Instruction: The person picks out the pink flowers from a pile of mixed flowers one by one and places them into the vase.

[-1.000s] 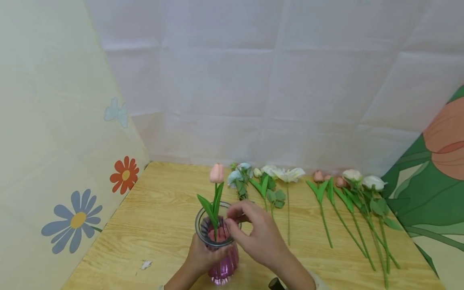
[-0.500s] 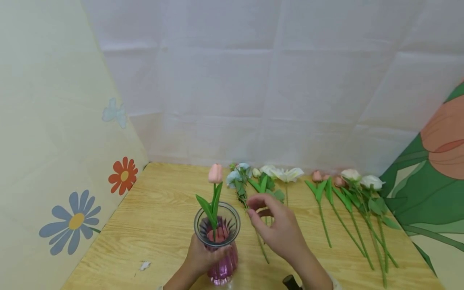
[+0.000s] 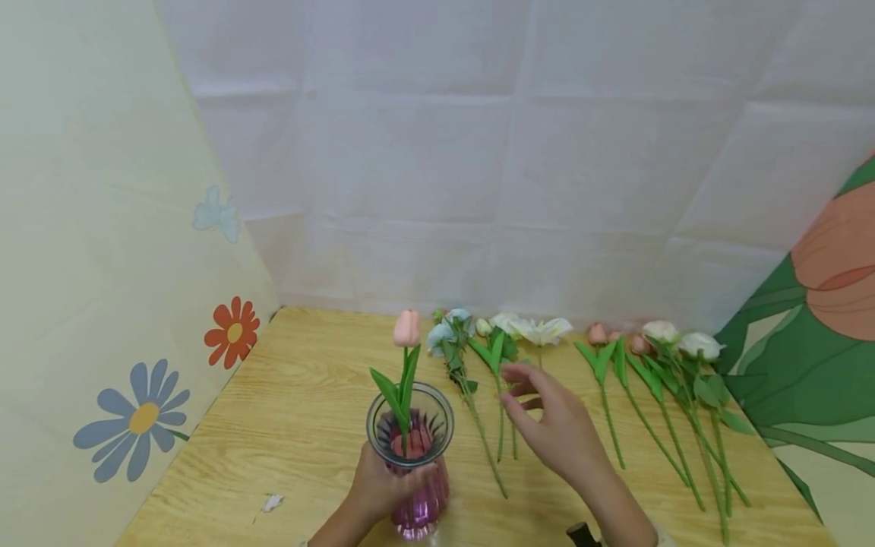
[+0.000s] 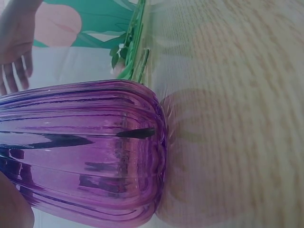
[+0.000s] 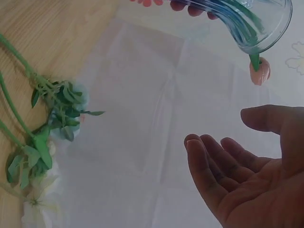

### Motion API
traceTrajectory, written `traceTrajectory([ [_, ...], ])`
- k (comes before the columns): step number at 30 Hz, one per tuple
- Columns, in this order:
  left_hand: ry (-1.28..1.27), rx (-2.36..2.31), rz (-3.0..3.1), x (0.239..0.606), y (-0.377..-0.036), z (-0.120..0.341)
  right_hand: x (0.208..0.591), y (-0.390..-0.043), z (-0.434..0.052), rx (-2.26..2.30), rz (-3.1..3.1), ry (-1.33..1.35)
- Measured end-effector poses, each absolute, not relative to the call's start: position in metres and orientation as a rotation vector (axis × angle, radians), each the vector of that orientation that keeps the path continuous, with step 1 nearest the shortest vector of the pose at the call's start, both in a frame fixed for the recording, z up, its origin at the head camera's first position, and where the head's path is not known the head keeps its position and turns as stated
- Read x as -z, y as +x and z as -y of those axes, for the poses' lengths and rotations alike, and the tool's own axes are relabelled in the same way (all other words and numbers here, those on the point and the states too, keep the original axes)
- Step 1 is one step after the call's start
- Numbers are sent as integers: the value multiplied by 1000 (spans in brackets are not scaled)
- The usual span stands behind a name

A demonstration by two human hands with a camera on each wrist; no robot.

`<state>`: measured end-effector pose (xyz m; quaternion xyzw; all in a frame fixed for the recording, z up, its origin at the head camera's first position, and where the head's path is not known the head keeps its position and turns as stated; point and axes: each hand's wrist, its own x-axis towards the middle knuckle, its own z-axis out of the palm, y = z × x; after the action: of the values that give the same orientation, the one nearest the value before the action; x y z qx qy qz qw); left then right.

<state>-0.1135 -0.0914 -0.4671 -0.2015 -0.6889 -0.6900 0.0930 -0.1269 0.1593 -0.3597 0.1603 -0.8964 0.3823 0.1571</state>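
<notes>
Left hand (image 3: pixel 383 490) wraps the purple ribbed glass vase (image 3: pixel 413 463) at the near edge of the table (image 3: pixel 301 425), fingers curled round its body. Vase stands upright; left wrist view shows its fluted side (image 4: pixel 80 152) resting on the wood. One pink tulip (image 3: pixel 407 328) stands in it, stem and green leaves down through the clear neck.

Right hand (image 3: pixel 557 429) hovers just right of the vase, holding nothing, fingers loosely spread and relaxed, palm open in the right wrist view (image 5: pixel 247 175). Fingertips sit above the stems of the white lily (image 3: pixel 543 330) and the white-bud stem (image 3: pixel 495 342); contact can't be confirmed.

Beyond the hands, a row of loose flowers lies flat on the table, heads toward the backdrop: blue flower (image 3: pixel 447 330) nearest the vase, then the white ones, then pink buds (image 3: pixel 601 334) and white roses (image 3: pixel 683 338) well to the right.

White creased backdrop (image 3: pixel 478 152) behind; floral panel (image 3: pixel 102 304) on the left.
</notes>
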Motion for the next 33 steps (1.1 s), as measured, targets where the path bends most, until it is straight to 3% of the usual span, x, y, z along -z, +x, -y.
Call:
traceTrajectory([
  [33,-548,2104,2069,467,-114,91,391,-154,-238,-908,2987,172],
])
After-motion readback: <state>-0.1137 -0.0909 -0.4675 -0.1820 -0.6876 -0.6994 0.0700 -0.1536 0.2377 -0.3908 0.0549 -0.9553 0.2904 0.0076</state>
